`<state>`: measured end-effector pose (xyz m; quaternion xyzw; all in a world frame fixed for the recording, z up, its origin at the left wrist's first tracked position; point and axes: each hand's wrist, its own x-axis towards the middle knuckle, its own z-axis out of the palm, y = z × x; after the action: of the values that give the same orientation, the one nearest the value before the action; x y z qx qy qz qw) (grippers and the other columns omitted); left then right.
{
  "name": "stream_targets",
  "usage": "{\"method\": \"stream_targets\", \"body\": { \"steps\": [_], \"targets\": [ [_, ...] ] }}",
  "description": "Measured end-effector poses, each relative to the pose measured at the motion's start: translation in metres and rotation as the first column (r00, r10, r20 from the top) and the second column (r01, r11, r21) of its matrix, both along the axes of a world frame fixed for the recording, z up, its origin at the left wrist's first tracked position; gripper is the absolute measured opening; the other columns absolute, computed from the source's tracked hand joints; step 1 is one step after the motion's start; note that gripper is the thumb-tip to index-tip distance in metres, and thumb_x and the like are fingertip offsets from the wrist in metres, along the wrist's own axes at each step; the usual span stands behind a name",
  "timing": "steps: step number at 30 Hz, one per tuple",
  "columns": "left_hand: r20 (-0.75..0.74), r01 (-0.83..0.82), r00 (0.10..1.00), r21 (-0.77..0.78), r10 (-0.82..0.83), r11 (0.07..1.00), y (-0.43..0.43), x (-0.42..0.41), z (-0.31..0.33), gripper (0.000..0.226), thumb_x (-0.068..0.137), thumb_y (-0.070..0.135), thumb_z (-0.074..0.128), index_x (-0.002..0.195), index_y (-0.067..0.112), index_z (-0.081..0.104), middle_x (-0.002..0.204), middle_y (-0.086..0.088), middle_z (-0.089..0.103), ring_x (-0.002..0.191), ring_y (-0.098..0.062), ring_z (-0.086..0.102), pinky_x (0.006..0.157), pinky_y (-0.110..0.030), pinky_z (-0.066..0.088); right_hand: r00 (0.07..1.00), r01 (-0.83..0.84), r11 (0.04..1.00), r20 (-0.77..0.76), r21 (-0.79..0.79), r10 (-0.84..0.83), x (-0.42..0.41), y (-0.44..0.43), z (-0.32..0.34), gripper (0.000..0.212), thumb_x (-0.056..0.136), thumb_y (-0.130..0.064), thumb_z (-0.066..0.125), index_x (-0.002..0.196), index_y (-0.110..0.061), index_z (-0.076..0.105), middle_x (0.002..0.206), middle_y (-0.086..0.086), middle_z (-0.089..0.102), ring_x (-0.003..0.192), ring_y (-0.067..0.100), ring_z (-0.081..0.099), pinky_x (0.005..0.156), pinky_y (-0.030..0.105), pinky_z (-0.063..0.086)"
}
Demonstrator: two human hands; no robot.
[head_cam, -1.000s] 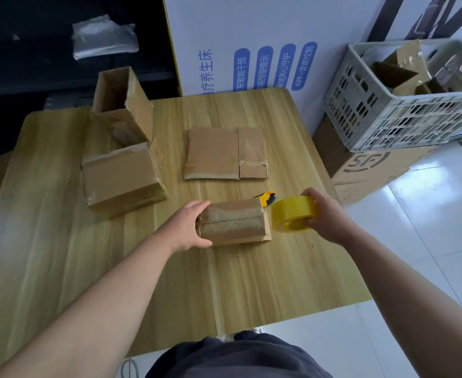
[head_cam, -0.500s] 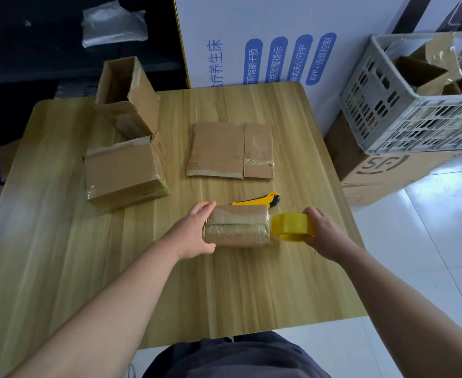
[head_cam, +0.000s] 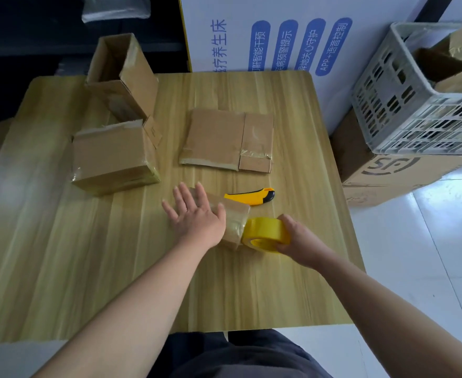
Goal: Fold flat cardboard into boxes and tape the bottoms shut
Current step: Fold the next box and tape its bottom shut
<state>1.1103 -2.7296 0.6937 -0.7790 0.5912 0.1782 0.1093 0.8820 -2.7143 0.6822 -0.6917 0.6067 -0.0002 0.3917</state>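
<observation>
A small cardboard box (head_cam: 236, 219) wrapped in clear tape lies on the wooden table (head_cam: 115, 268), near its front right. My left hand (head_cam: 195, 216) lies flat on top of it with the fingers spread and straight. My right hand (head_cam: 299, 240) grips a yellow roll of tape (head_cam: 265, 233) that touches the box's right end. A flat piece of folded cardboard (head_cam: 225, 141) lies further back in the middle. Two folded boxes stand at the back left: a closed one (head_cam: 112, 160) and an open one on its side (head_cam: 122, 77).
A yellow and black utility knife (head_cam: 250, 196) lies just behind the small box. A white plastic crate (head_cam: 420, 105) holding cardboard sits on a large carton (head_cam: 388, 173) to the right of the table. A white printed panel (head_cam: 265, 34) stands behind.
My left hand has opened from gripping the box's left end and now lies flat on its top. The tape roll has dropped lower against the box's right end.
</observation>
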Motion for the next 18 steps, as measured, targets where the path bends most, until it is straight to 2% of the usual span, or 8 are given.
{"method": "stream_targets", "body": {
  "steps": [3,5,8,13,16,18],
  "targets": [
    [-0.012,-0.038,0.999,-0.072,0.037,0.997,0.000,0.008,-0.005,0.092,0.086,0.075,0.005,0.150,0.013,-0.017,0.156,-0.024,-0.018,0.145,-0.038,-0.017,0.115,-0.057,-0.010,0.993,-0.085,0.994,0.093,0.066,0.079,0.025,0.011,-0.004,0.051,0.080,-0.035,0.075,0.118,-0.021,0.044,0.095,-0.002,0.054,0.085,0.018,0.054,0.064,0.024,0.039],
    [-0.001,0.031,1.000,-0.139,-0.031,0.990,0.000,0.023,-0.012,0.095,0.084,0.077,0.006,0.151,0.012,-0.015,0.157,-0.024,-0.015,0.145,-0.038,-0.014,0.117,-0.056,-0.005,0.988,-0.121,0.987,0.112,0.102,0.110,0.034,0.015,-0.006,0.053,0.080,-0.042,0.074,0.118,-0.022,0.043,0.090,-0.006,0.051,0.082,0.016,0.052,0.060,0.023,0.036],
    [0.021,0.094,0.996,-0.169,-0.091,0.981,-0.002,0.035,-0.018,0.095,0.084,0.077,0.004,0.151,0.012,-0.014,0.157,-0.025,-0.014,0.146,-0.038,-0.012,0.118,-0.054,-0.005,0.977,-0.168,0.977,0.155,0.135,0.147,0.033,0.018,-0.007,0.048,0.083,-0.054,0.066,0.111,-0.024,0.042,0.082,-0.007,0.050,0.073,0.013,0.050,0.057,0.022,0.035],
    [0.054,0.119,0.992,-0.153,-0.112,0.981,-0.001,0.032,-0.020,0.095,0.083,0.075,-0.001,0.151,0.011,-0.016,0.156,-0.025,-0.015,0.145,-0.039,-0.013,0.117,-0.054,-0.006,0.967,-0.186,0.980,0.190,0.072,0.170,0.021,0.022,-0.016,0.056,0.081,-0.075,0.043,0.104,-0.023,0.043,0.088,0.003,0.055,0.081,0.019,0.052,0.069,0.031,0.041],
    [0.019,0.111,0.994,-0.123,-0.109,0.986,-0.002,0.036,-0.018,0.092,0.085,0.073,0.003,0.150,0.011,-0.016,0.156,-0.024,-0.018,0.145,-0.036,-0.016,0.117,-0.053,-0.008,0.968,-0.164,0.980,0.211,0.112,0.138,0.025,0.026,-0.013,0.053,0.086,-0.071,0.036,0.107,-0.022,0.041,0.085,0.002,0.053,0.079,0.020,0.052,0.069,0.032,0.043],
    [-0.114,0.114,0.984,-0.177,-0.135,0.978,0.001,0.041,-0.015,0.084,0.092,0.065,0.011,0.151,0.012,-0.014,0.157,-0.020,-0.020,0.146,-0.031,-0.019,0.118,-0.052,-0.007,0.968,-0.144,0.978,0.226,0.149,0.108,0.030,0.028,-0.010,0.048,0.085,-0.065,0.037,0.108,-0.023,0.039,0.083,-0.003,0.051,0.075,0.014,0.051,0.063,0.025,0.040]
  ]
}}
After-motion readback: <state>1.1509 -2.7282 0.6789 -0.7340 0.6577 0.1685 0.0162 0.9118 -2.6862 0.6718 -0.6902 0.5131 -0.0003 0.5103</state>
